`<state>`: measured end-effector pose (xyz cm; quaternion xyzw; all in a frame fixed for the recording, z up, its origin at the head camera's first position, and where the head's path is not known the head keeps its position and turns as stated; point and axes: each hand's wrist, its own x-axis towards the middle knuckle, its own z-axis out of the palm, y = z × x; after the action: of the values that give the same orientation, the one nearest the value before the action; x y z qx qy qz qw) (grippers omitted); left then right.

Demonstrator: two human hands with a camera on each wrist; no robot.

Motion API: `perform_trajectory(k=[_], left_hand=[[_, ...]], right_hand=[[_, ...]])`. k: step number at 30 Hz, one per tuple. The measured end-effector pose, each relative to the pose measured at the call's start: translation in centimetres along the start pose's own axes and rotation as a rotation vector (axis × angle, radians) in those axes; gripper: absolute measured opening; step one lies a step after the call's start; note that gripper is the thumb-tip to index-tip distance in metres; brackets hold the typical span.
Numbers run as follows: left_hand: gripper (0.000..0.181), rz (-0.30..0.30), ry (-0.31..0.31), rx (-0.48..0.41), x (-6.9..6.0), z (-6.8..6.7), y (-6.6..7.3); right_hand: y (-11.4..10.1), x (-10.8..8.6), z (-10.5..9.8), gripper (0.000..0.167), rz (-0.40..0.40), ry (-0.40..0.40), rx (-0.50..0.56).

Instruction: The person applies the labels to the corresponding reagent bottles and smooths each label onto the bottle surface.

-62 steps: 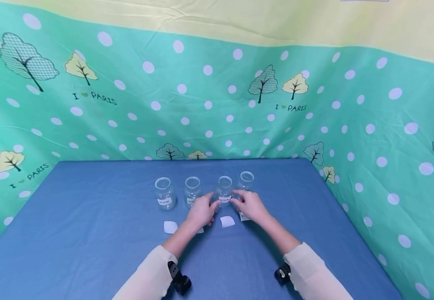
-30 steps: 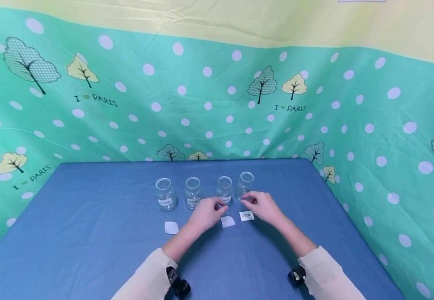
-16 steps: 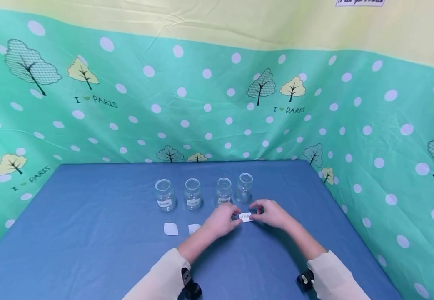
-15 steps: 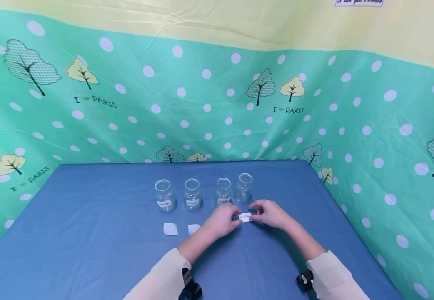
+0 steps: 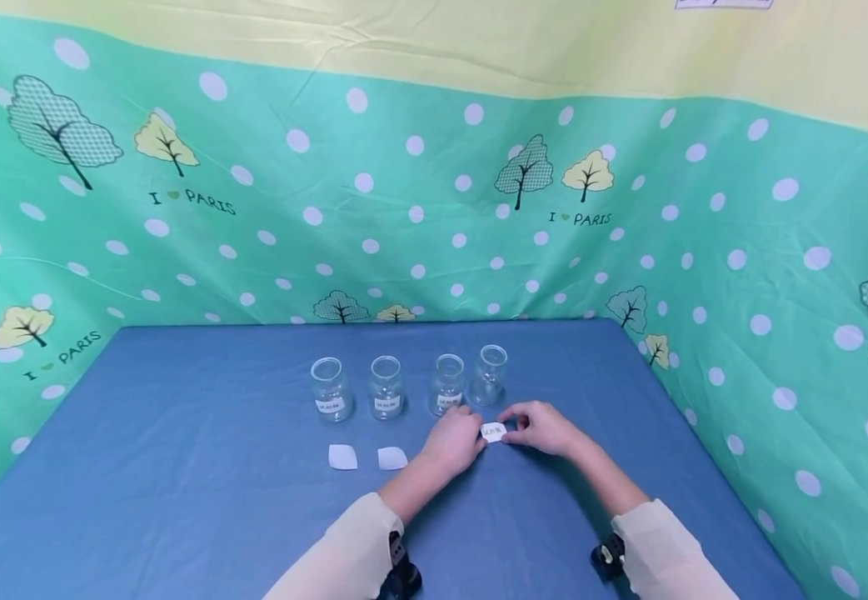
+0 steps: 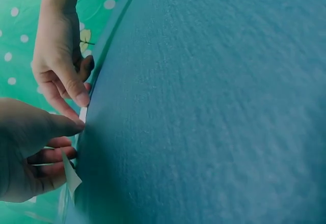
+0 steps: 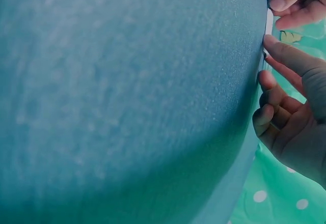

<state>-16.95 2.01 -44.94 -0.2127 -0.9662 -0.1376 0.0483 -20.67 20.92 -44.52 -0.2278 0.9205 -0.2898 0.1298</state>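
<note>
A small white label (image 5: 493,432) with dark writing sits between my two hands in the head view. My left hand (image 5: 454,440) pinches its left edge between thumb and fingers. At the right edge, the thumb and finger of my right hand (image 5: 542,428) pinch it too. From the right wrist view the label (image 7: 268,23) is a thin strip, seen edge-on between both thumbs. Just behind stands a glass jar (image 5: 487,383) with no label visible on it. Left of it, another jar (image 5: 447,375) bears a white label, its lower part close behind my left hand.
Two more labelled glass jars, one far left (image 5: 329,383) and one nearer (image 5: 386,383), stand on the blue tablecloth (image 5: 202,467). Two blank white paper pieces (image 5: 342,457) lie before them. The left wrist view shows a curled paper piece (image 6: 71,178) by my left fingers.
My left hand has moved right, from beside the third jar to the label's left edge. My right hand has come down to its right edge. The label now looks slightly bent.
</note>
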Motion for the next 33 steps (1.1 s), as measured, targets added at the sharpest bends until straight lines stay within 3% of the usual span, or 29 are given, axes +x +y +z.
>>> perform_trajectory(k=[6, 14, 21, 27, 33], left_hand=[[0.017, -0.031, -0.027, 0.015, 0.4, 0.1, 0.1], [0.015, -0.023, -0.022, 0.001, 0.4, 0.2, -0.1], [0.016, -0.016, 0.001, -0.067, 0.3, 0.2, -0.3], [0.022, -0.007, 0.054, -0.237, 0.0, -0.3, -0.8], [0.023, -0.015, 0.125, -0.536, -0.6, -0.7, -1.3]], right_hand=[[0.0, 0.1, 0.1, 0.023, 0.000, 0.004, 0.013], [0.1, 0.1, 0.0, 0.019, -0.018, -0.004, 0.034], [-0.1, -0.3, -0.4, 0.020, 0.003, -0.015, 0.098], [-0.2, -0.8, -1.0, 0.021, -0.039, -0.005, 0.176], [-1.0, -1.2, -1.5, 0.021, -0.056, 0.021, 0.244]])
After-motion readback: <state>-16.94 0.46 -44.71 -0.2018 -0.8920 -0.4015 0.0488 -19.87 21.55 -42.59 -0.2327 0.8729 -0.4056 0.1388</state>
